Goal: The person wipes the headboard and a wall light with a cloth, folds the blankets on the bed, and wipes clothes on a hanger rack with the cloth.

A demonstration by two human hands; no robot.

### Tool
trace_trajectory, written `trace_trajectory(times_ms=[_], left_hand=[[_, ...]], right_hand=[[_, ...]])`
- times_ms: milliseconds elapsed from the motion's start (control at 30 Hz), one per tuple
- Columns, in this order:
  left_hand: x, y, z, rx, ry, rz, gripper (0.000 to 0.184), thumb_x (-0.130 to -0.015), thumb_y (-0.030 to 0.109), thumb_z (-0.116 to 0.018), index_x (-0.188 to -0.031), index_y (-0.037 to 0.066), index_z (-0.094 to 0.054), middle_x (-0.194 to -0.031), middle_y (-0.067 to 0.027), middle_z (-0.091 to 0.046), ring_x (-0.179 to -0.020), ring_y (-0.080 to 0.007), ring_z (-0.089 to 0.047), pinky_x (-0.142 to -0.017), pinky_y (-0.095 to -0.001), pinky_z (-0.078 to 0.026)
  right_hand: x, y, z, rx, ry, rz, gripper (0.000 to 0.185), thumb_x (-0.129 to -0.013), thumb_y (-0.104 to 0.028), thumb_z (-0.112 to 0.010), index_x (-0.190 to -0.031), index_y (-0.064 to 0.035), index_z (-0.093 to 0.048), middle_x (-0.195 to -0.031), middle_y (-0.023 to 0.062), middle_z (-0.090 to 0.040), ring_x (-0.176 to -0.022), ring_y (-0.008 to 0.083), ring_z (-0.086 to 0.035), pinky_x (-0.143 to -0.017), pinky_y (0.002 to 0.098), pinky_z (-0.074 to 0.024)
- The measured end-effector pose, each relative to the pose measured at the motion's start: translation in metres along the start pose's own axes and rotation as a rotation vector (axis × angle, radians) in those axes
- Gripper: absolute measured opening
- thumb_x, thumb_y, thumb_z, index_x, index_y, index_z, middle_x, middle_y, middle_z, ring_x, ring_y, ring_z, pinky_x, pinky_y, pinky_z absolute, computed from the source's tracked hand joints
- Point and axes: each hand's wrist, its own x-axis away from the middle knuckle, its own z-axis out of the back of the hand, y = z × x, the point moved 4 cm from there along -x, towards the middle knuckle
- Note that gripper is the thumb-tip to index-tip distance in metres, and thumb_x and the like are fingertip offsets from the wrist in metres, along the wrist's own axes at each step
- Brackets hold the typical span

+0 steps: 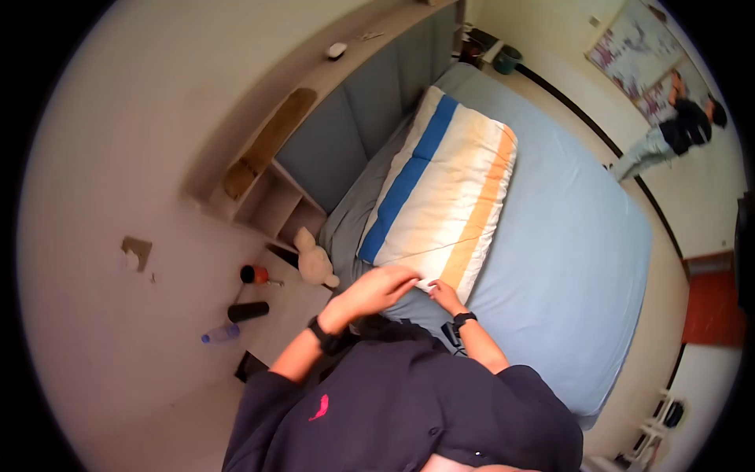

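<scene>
A striped quilt or pillow [448, 185] in white, blue and orange lies on the light blue bed sheet [558, 236]. At its near edge, my left hand [381, 289] has its fingers bent together, the fingertips on or just above the fabric. My right hand [446, 296] is close beside it, thumb and fingers pinched at the near corner of the striped fabric. The two hands are a short distance apart. Both wrists wear black bands. What lies between the fingers is too small to make out fully.
A plush toy [314, 263] sits by the headboard [330, 141]. On the left, a bedside table [283, 318] stands near a black cylinder [248, 311], a red-and-black object [253, 274] and a plastic bottle [221, 334]. Another person [680, 130] stands beyond the bed.
</scene>
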Motion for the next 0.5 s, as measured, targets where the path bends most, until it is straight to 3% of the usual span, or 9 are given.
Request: trace_trajectory(times_ms=[67, 100, 167, 233, 367, 433, 500], left_hand=[[0.001, 0.137, 0.082, 0.066, 0.279, -0.397, 0.024, -0.087, 0.011, -0.05, -0.109, 0.002, -0.055, -0.104, -0.0159, -0.06, -0.095, -0.0304, -0.058, -0.077, -0.0384, -0.047], [0.012, 0.177, 0.112, 0.075, 0.386, -0.577, 0.025, -0.087, 0.012, -0.051, -0.11, 0.002, -0.054, -0.106, -0.0149, -0.058, -0.097, -0.0294, -0.056, -0.079, -0.0379, -0.046], [0.043, 0.224, 0.136, 0.073, 0.548, -0.878, 0.027, -0.087, 0.013, -0.051, -0.113, 0.004, -0.052, -0.11, -0.0129, -0.055, -0.101, -0.0275, -0.052, -0.082, -0.0371, -0.042], [0.066, 0.246, 0.143, 0.03, 0.647, -1.046, 0.03, -0.087, 0.015, -0.051, -0.115, 0.005, -0.05, -0.114, -0.0109, -0.052, -0.105, -0.0256, -0.047, -0.086, -0.0363, -0.039], [0.099, 0.261, 0.139, -0.086, 0.817, -1.219, 0.036, -0.087, 0.018, -0.051, -0.121, 0.007, -0.046, -0.122, -0.0068, -0.045, -0.113, -0.0217, -0.039, -0.093, -0.0347, -0.032], [0.111, 0.265, 0.13, -0.156, 0.87, -1.27, 0.039, -0.087, 0.019, -0.052, -0.124, 0.009, -0.044, -0.126, -0.0048, -0.042, -0.117, -0.0198, -0.035, -0.097, -0.0338, -0.028], [0.114, 0.267, 0.126, -0.215, 0.931, -1.307, 0.042, -0.087, 0.021, -0.052, -0.126, 0.01, -0.042, -0.13, -0.0028, -0.038, -0.121, -0.0179, -0.031, -0.1, -0.033, -0.025]], right_hand=[[0.032, -0.042, -0.011, 0.075, -0.186, 0.036, 0.023, -0.089, -0.014, -0.042, -0.103, -0.0032, -0.057, -0.079, 0.0077, -0.063, -0.069, 0.0158, -0.06, -0.067, 0.0319, -0.0495], [0.034, -0.016, -0.013, 0.091, -0.226, 0.02, 0.023, -0.089, -0.014, -0.042, -0.103, -0.0032, -0.057, -0.079, 0.0077, -0.063, -0.069, 0.0158, -0.06, -0.067, 0.0319, -0.0495], [0.011, 0.041, -0.04, 0.768, -0.548, -0.089, 0.026, -0.088, -0.021, -0.045, -0.099, -0.0041, -0.06, -0.081, 0.0081, -0.064, -0.066, 0.0173, -0.06, -0.068, 0.0348, -0.0493], [0.014, 0.078, -0.053, 0.958, -0.858, -0.283, 0.029, -0.085, -0.024, -0.046, -0.098, -0.0027, -0.061, -0.086, 0.0099, -0.065, -0.067, 0.0191, -0.062, -0.068, 0.0348, -0.0493], [0.022, 0.056, -0.049, 0.904, -0.968, -0.346, 0.035, -0.083, -0.021, -0.043, -0.109, -0.0022, -0.057, -0.092, 0.0106, -0.065, -0.071, 0.0188, -0.063, -0.068, 0.0336, -0.0494], [0.014, 0.028, -0.047, 0.872, -0.92, -0.255, 0.036, -0.083, -0.018, -0.043, -0.112, -0.0022, -0.056, -0.092, 0.0114, -0.065, -0.072, 0.0188, -0.063, -0.068, 0.0338, -0.0495], [-0.008, 0.02, -0.041, 0.73, -0.728, -0.182, 0.035, -0.081, -0.015, -0.044, -0.11, -0.0024, -0.058, -0.091, 0.0127, -0.065, -0.075, 0.0203, -0.064, -0.069, 0.0335, -0.0496]])
